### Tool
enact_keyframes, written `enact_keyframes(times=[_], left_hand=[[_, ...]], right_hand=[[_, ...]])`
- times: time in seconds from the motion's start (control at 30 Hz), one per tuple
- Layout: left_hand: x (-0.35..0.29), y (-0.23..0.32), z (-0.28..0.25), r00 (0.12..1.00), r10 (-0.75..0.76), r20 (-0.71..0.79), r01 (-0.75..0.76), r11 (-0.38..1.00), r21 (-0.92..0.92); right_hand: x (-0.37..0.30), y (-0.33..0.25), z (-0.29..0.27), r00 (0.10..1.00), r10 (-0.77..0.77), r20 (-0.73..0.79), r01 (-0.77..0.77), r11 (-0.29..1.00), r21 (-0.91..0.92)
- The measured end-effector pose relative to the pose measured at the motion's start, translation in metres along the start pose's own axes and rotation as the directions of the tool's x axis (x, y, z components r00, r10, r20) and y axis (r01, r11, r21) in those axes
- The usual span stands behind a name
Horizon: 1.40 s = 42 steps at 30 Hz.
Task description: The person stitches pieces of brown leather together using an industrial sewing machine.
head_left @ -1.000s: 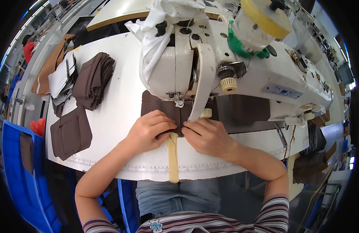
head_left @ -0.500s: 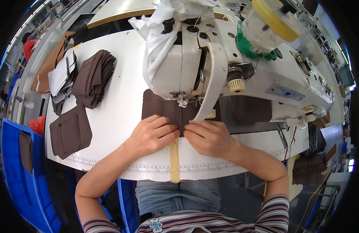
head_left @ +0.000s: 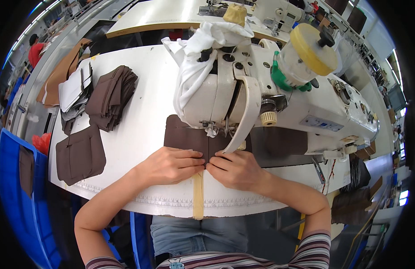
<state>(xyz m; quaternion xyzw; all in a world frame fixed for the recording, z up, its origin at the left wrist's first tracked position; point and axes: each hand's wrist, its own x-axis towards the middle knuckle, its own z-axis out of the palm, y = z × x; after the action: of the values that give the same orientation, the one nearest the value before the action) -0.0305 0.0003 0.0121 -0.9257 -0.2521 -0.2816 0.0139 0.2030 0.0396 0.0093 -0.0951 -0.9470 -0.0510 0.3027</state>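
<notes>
A dark brown leather-like panel (head_left: 185, 136) lies flat under the head of a white sewing machine (head_left: 279, 116). A seam or fold line runs down its middle, toward me. At the panel's near edge, left of that line, my left hand (head_left: 171, 165) has its fingers closed on the material. My right hand (head_left: 234, 169) pinches the same edge just right of the line, beside the machine's curved white lever (head_left: 249, 112). The two sets of fingertips almost meet. Fingers and machine head hide parts of the panel.
Left on the white table (head_left: 147, 98) are a stack of brown panels (head_left: 109, 96), grey-white pieces (head_left: 75, 89) and a single brown panel (head_left: 80, 154). A blue bin (head_left: 23, 215) stands left. Yellow tape (head_left: 198, 197) crosses the ruler strip near the front edge. Small snips (head_left: 318, 170) lie right.
The view has tilted, so the machine and table appear lower and more of the background shows. Both hands stay at the panel's near edge, with little visible movement against the machine.
</notes>
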Motion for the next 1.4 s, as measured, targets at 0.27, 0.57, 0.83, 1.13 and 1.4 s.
enact_keyframes(times=[0.27,0.57,0.83,1.13,1.4], left_hand=[[-0.002,-0.006,-0.001,0.999,-0.017,0.032,0.018,0.999,-0.038],[0.004,-0.023,-0.002,0.998,0.055,0.022,-0.055,0.998,-0.005],[0.011,-0.035,-0.006,0.999,0.025,0.031,-0.026,0.999,0.030],[0.014,-0.054,-0.002,1.000,0.009,0.011,-0.009,1.000,0.029],[0.011,-0.056,0.000,0.998,-0.070,0.002,0.069,0.997,0.038]], right_hand=[[0.007,0.004,0.002,0.999,-0.034,-0.005,0.034,0.999,-0.033],[0.009,0.015,0.008,0.999,-0.011,0.040,0.014,0.997,-0.080],[0.010,0.024,0.018,0.999,0.037,-0.039,-0.040,0.995,-0.088],[0.005,0.034,0.018,0.997,0.042,0.068,-0.026,0.975,-0.222],[0.012,0.020,0.008,0.988,0.055,0.144,0.002,0.928,-0.372]])
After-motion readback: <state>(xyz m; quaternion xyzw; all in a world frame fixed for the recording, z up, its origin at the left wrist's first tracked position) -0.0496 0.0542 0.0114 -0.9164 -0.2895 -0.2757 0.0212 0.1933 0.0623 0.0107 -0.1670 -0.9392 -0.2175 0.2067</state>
